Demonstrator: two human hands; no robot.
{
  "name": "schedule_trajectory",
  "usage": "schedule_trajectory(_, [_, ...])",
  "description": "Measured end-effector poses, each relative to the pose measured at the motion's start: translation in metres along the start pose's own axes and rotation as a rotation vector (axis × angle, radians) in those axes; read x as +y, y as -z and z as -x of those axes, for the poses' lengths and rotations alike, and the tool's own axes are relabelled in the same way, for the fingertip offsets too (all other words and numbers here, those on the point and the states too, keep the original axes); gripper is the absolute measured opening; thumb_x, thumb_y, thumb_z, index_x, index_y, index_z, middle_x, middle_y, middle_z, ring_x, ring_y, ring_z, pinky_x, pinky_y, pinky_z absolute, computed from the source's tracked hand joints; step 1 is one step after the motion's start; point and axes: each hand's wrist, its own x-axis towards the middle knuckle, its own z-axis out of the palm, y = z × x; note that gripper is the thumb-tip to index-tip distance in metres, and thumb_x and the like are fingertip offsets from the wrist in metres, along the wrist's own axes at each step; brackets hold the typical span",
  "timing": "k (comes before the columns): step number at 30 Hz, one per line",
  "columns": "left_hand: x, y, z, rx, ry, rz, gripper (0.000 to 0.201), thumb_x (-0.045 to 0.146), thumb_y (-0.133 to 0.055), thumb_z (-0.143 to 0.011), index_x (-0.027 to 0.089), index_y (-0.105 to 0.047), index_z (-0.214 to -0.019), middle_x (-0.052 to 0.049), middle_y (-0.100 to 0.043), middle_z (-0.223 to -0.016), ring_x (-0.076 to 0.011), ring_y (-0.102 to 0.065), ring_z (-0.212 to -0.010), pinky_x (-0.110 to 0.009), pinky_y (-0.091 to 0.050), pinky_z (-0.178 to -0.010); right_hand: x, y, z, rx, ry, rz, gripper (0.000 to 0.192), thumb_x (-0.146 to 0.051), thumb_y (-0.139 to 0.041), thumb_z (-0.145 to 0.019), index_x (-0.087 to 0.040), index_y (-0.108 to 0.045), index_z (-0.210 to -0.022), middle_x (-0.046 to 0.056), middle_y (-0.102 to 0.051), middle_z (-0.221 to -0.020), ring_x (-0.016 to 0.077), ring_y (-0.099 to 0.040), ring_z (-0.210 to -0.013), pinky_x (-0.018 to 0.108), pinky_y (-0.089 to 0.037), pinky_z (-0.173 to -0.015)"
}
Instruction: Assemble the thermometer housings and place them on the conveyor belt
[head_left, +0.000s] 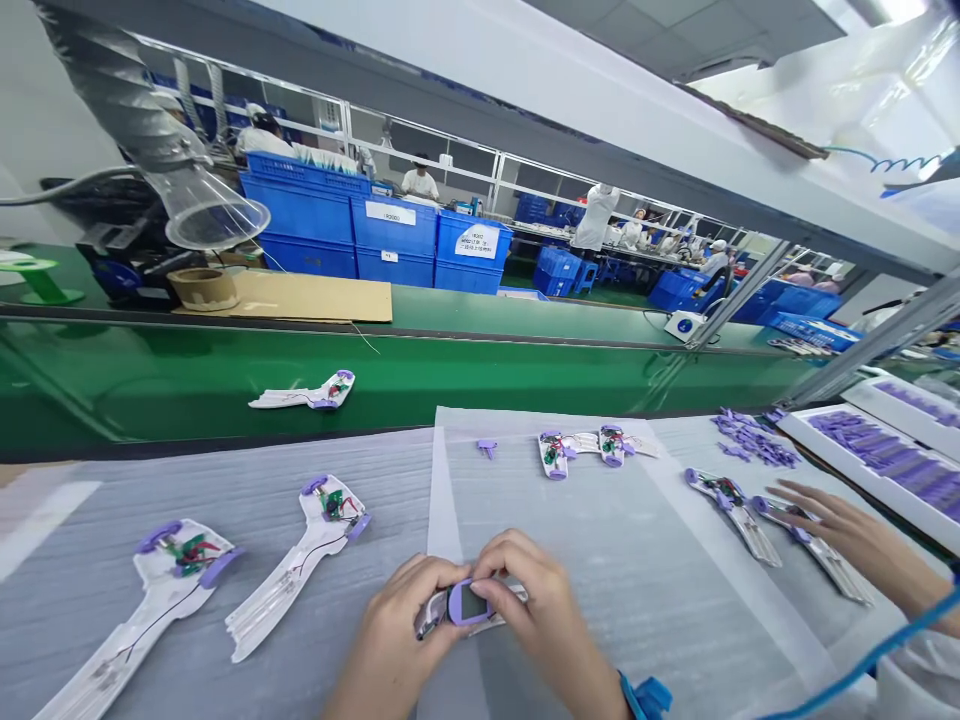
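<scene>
Between my two hands is a white handheld device, like an infrared thermometer, with a purple-framed display (471, 604) facing up toward me. My left hand (409, 625) wraps round its left end, thumb and fingers closed on it. My right hand (529, 600) grips the other side, its thumb pressed at the display frame. Much of the device body is hidden by my fingers. To the left lie two open white device shells (300, 560) with purple parts, green boards and wires. A small purple piece (487, 447) lies beyond my hands, and more open shells (555, 455) are to its right.
At the right a co-worker's hand (847, 535) rests over another open shell. Purple parts lie in a pile (754, 440) and in a white tray (892, 455). A green conveyor (480, 375) runs behind the mat, carrying a shell (322, 392). An extraction funnel (210, 210) hangs upper left.
</scene>
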Motion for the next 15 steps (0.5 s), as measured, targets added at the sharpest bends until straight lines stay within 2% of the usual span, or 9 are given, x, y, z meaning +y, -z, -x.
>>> schedule_trajectory(6, [0.002,-0.002,0.0,0.032,0.012,-0.014,0.01,0.019,-0.067,-0.071,0.024,-0.066,-0.079,0.003,-0.067,-0.08,-0.0172,-0.061,-0.077,-0.024,-0.044,-0.07,-0.009,0.003,-0.001,-0.067,0.044,0.088,0.015,-0.007,-0.043,-0.091,-0.019,-0.047,-0.083,0.003,-0.051,-0.089,0.0159,-0.051,-0.084,0.027,-0.042,-0.071])
schedule_trajectory(11, [0.003,-0.001,-0.007,0.121,0.139,0.037,0.018,0.023,-0.065,-0.067,0.024,-0.066,-0.084,0.001,-0.07,-0.086,-0.0213,-0.063,-0.085,-0.028,-0.046,-0.077,-0.006,0.0,0.012,0.023,0.216,0.227,0.018,-0.003,-0.038,-0.089,-0.02,-0.043,-0.085,0.005,-0.049,-0.094,0.0185,-0.05,-0.087,0.032,-0.042,-0.075])
schedule_trajectory(15, [-0.003,-0.002,-0.01,0.165,0.138,0.005,0.021,0.027,-0.063,-0.067,0.024,-0.065,-0.088,0.0,-0.069,-0.089,-0.0223,-0.062,-0.086,-0.03,-0.045,-0.077,0.002,0.001,0.019,0.133,0.123,0.171,0.014,-0.009,-0.043,-0.091,-0.021,-0.045,-0.097,0.005,-0.05,-0.101,0.0179,-0.051,-0.092,0.029,-0.044,-0.077])
